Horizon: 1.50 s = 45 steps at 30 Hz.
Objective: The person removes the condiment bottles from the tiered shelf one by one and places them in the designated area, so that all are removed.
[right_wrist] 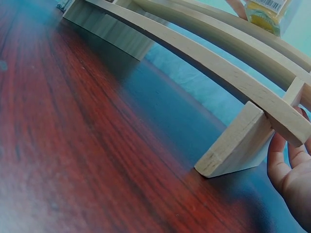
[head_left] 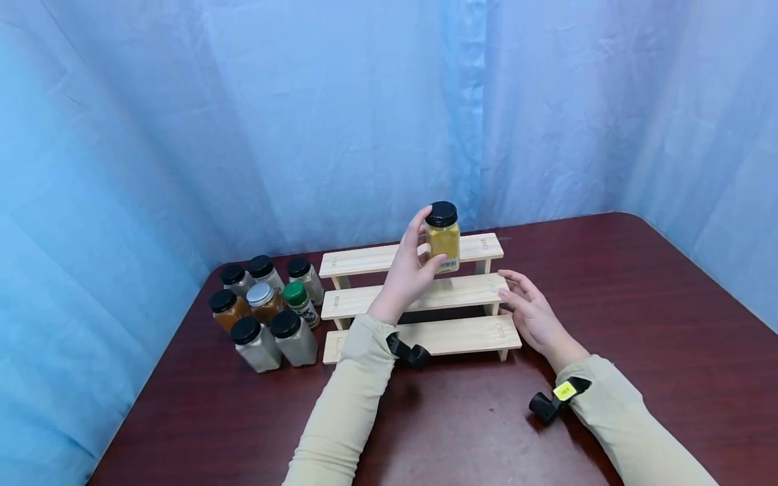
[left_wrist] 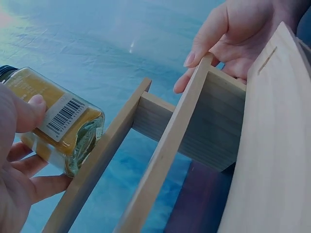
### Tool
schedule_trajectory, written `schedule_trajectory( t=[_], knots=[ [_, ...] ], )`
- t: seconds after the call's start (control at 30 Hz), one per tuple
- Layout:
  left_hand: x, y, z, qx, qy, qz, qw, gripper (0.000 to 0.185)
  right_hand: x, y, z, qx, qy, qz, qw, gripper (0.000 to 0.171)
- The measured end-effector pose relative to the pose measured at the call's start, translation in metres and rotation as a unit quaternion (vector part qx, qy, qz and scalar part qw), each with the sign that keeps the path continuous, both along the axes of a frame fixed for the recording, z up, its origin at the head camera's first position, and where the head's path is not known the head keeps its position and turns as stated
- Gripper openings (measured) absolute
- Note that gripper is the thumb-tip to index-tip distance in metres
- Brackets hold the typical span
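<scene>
My left hand (head_left: 408,273) grips a square glass jar (head_left: 446,241) of yellow powder with a black lid, thumb on one side and fingers on the other. The jar is upright in the head view, overlapping the top board of a three-tier wooden rack (head_left: 365,302). A barcode label and the jar's glass base (left_wrist: 87,141) show in the left wrist view, close by the top board's edge. My right hand (head_left: 531,314) holds the rack's right end, its thumb and index finger at the end of the middle board.
Left of the rack stands a group of several spice jars, mostly black-lidded, with a silver-lidded jar (head_left: 265,304) and a green-capped jar (head_left: 302,305) among them. The dark red table (head_left: 480,432) extends to blue curtains (head_left: 340,121) behind and at the sides.
</scene>
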<state>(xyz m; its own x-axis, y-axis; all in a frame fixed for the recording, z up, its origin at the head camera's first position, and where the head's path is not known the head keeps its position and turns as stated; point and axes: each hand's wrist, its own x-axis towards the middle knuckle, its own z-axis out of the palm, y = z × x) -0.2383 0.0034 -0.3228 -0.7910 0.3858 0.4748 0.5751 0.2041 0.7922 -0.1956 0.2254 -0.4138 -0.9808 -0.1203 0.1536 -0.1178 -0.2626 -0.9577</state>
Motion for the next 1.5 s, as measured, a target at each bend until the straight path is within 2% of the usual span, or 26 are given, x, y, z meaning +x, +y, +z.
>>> schedule_trajectory(
  t=[0.23,0.43,0.7,1.03,1.5],
  knots=[
    [0.009,-0.002,-0.008,0.028,0.035,-0.007,0.9990,0.076,0.001,-0.001,-0.001,0.003,-0.002,-0.001,1.000,0.026],
    [0.017,-0.003,-0.006,0.038,0.033,-0.007,0.9987,0.076,0.001,-0.001,0.001,0.006,0.003,0.000,1.000,0.027],
    [0.031,-0.003,-0.007,0.057,0.012,0.016,0.9982,0.077,0.000,0.000,0.003,-0.003,0.007,-0.003,1.000,0.027],
    [0.049,-0.021,-0.006,0.059,0.026,0.020,0.9977,0.076,0.001,-0.001,0.001,-0.007,0.004,0.004,1.000,0.027],
    [0.063,-0.043,-0.004,0.022,0.085,0.014,0.9960,0.073,0.000,-0.001,0.001,-0.004,0.002,-0.002,1.000,0.028]
  ],
)
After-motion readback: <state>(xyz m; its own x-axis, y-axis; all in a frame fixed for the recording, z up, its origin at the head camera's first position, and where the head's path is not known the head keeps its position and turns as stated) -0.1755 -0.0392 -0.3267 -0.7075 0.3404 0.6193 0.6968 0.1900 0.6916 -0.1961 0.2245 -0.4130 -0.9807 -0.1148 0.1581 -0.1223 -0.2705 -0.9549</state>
